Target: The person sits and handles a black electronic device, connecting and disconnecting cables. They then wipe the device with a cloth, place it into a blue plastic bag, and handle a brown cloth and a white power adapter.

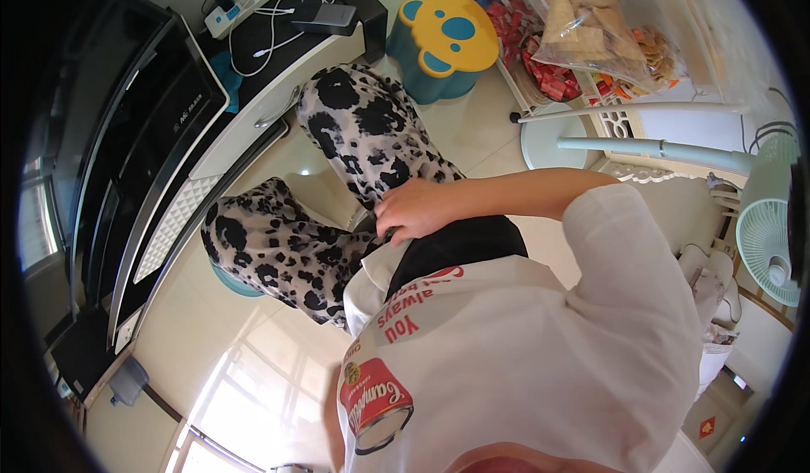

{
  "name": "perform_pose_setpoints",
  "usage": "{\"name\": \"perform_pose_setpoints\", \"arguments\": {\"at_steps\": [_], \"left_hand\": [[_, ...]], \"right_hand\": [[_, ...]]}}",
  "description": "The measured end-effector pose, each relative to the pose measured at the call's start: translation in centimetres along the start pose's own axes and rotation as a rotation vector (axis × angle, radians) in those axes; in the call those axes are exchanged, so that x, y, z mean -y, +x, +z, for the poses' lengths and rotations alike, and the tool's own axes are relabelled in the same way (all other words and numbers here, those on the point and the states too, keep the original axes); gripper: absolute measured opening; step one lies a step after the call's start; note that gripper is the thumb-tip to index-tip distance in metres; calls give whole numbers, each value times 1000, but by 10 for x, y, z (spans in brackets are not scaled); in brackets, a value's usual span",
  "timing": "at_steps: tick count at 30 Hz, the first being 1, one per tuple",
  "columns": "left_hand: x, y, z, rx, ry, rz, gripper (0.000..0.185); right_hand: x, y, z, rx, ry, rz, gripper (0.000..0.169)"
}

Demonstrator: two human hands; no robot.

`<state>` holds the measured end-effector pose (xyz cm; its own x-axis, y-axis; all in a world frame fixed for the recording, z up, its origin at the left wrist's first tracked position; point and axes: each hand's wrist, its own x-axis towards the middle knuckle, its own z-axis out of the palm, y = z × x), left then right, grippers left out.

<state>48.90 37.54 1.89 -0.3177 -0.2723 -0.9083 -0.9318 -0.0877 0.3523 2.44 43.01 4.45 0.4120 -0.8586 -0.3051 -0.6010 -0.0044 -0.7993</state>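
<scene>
My right hand (414, 210) rests at my lap with its fingers curled down against the leopard-print trousers (373, 118). Its fingertips are hidden in the folds, so I cannot tell whether they grip the cloth. Beside the wrist lies black cloth (465, 245) at my waist, partly covered by the white printed T-shirt (506, 340). My left hand is out of view; only a strip of the left arm shows at the shirt's lower edge. Before my knees stand a white drawer front (243, 115) and a yellow-and-teal animal-face step stool (452, 36).
A power strip (243, 4), white cables and a dark grey power bank (324, 17) lie on the black cabinet top, near a large black screen (152, 93). Bagged snacks (582, 27) fill a rack at upper right. A pale green fan (769, 232) stands right.
</scene>
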Motion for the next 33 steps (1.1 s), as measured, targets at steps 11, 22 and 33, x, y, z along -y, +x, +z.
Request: {"name": "perform_pose_setpoints", "arguments": {"at_steps": [11, 22, 33], "left_hand": [[-24, -31, 24, -3, -5, -74, 6], [-85, -28, 1, -6, 160, 51, 7], [-208, -22, -28, 84, 777, 400, 12]], "right_hand": [[-9, 7, -1, 124, 303, 102, 28], [-15, -4, 2, 296, 327, 24, 22], [-60, -163, 63, 450, 810, 332, 7]]}}
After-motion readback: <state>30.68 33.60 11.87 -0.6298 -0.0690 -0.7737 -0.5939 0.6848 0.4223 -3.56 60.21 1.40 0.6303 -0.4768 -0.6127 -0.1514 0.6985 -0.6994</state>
